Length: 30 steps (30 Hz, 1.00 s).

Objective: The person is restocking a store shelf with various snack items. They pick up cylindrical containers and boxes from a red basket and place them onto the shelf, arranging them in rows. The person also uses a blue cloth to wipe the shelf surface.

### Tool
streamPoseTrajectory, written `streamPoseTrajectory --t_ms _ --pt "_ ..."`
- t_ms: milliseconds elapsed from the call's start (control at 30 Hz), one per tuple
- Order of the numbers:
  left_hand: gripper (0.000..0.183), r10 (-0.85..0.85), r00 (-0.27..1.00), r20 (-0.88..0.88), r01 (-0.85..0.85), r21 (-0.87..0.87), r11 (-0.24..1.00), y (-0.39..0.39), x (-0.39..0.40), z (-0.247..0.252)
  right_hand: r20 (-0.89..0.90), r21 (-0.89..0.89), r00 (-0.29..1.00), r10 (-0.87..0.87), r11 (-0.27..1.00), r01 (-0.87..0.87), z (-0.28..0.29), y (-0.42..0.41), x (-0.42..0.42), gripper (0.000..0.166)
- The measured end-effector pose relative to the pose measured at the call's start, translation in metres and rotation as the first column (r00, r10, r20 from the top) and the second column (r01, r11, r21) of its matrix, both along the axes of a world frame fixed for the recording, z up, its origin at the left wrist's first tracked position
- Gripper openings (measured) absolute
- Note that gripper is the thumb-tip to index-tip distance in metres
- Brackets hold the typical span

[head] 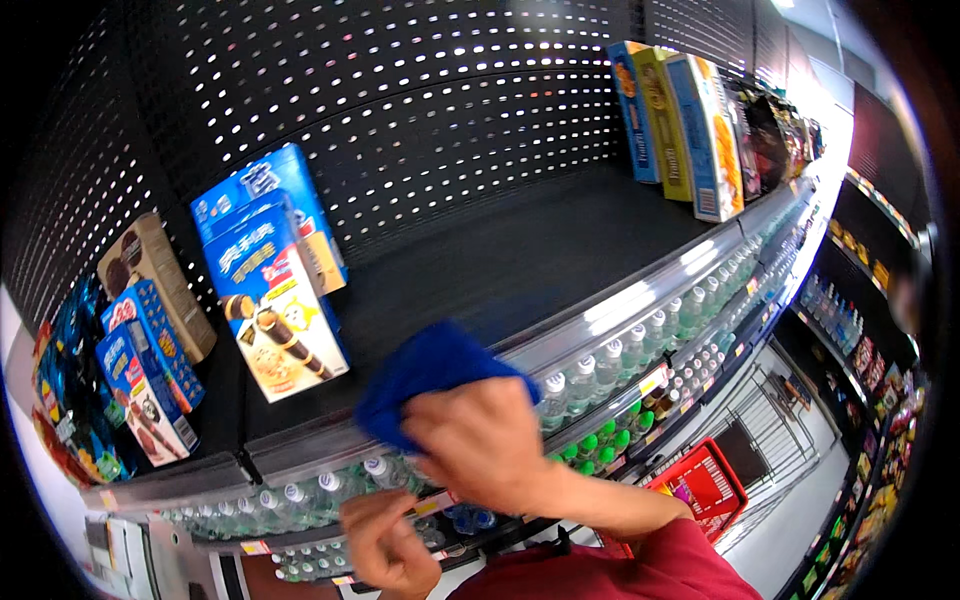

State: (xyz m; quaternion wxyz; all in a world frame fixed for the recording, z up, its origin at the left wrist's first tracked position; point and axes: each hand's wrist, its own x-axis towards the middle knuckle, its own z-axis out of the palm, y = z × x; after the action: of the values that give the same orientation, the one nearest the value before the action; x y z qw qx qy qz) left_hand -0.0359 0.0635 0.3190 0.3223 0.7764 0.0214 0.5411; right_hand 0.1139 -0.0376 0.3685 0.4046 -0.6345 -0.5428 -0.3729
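My right hand (480, 435) grips a bunched blue cloth (442, 367), blurred, over the front edge of a black shelf (525, 240). Part of the cloth rests over the clear price rail (622, 292). Lower and to the left, my left hand (386, 536) hovers before the bottles with its fingers curled in and nothing seen in them. Left of the cloth stands a blue-and-white box of wafer rolls (277, 307), with another blue box (300, 180) behind it. Several upright snack boxes (705, 135) lean together at the shelf's right.
Rows of clear water bottles (585, 382) fill the shelf below, with green-capped bottles (600, 442) under them. More boxes (146, 412) and shiny bags (75, 382) stand left. A red basket (705, 487) sits by a wire cart (772, 427) in the aisle. A perforated panel (420, 112) backs the shelf.
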Motion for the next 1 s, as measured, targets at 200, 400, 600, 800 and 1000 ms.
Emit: streamPoseTrajectory --t_ms 200,400,600,800,1000 --pt "0.019 0.130 0.978 0.162 -0.176 0.309 0.935 0.006 0.009 0.028 0.013 0.102 0.995 0.101 0.989 -0.102 -0.011 0.017 0.001 0.035" --pt "0.027 0.102 0.975 0.196 -0.177 0.416 0.892 -0.007 0.045 0.045 -0.070 0.115 0.994 -0.089 0.989 0.097 -0.016 -0.056 0.054 0.042" --pt "0.028 0.118 0.963 0.243 -0.222 0.460 0.860 -0.010 0.072 0.049 -0.099 0.238 0.934 -0.344 0.903 0.358 -0.018 -0.141 0.123 0.032" --pt "0.029 0.261 0.914 0.311 -0.387 0.476 0.789 -0.017 0.091 0.051 -0.105 0.293 0.878 -0.468 0.829 0.477 -0.020 -0.204 0.175 0.026" --pt "0.021 0.342 0.886 0.313 -0.460 0.495 0.737 -0.019 0.096 0.050 -0.055 0.313 0.863 -0.503 0.812 0.493 -0.024 -0.227 0.194 0.026"
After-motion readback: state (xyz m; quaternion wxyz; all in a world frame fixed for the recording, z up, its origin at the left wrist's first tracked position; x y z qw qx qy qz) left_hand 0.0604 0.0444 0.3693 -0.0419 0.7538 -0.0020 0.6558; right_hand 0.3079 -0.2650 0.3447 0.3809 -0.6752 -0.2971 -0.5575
